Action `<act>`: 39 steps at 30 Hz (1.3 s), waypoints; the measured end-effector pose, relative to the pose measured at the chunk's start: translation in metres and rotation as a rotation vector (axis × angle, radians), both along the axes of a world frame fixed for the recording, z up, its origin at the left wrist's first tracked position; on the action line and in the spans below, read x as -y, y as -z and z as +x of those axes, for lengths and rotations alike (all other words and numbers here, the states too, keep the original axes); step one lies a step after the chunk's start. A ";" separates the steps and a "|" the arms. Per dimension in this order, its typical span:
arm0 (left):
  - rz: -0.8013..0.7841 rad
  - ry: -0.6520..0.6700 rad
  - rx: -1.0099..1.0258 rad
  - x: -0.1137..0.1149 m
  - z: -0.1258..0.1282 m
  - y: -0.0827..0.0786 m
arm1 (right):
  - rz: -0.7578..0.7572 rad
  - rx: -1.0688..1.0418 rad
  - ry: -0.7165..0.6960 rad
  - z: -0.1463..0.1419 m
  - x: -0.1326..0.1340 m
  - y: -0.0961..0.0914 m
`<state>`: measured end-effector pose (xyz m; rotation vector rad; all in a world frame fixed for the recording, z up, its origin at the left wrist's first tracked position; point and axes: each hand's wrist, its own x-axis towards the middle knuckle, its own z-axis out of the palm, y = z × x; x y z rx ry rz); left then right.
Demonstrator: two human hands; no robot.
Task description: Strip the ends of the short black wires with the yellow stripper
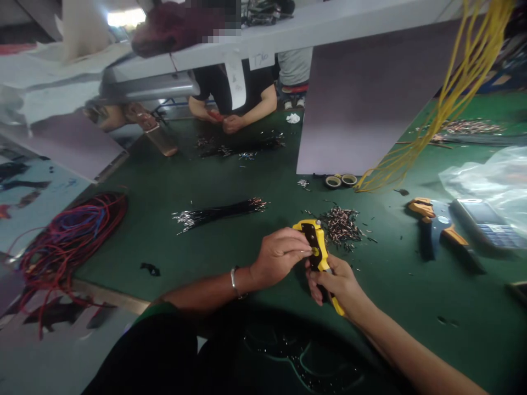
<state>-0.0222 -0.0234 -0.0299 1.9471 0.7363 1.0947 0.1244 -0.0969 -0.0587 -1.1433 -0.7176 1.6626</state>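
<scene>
The left hand [280, 258] and right hand [334, 283] clasp a yellow wire stripper [316, 247].

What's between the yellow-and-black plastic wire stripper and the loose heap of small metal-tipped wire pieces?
Nothing visible. The wire stripper, held in the left hand and right hand, sits right beside the heap of wire pieces, with at most a sliver of dark green work mat showing between them.

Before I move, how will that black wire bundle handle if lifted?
The black wire bundle will probably sag, since its thin strands lie slightly bowed. It should feel light. Its metal-tipped ends fan out loosely and no tie shows, so strands may slip apart.
</scene>
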 end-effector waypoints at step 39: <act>-0.780 0.119 0.328 -0.008 0.001 0.001 | 0.113 0.261 -0.113 0.006 -0.006 -0.004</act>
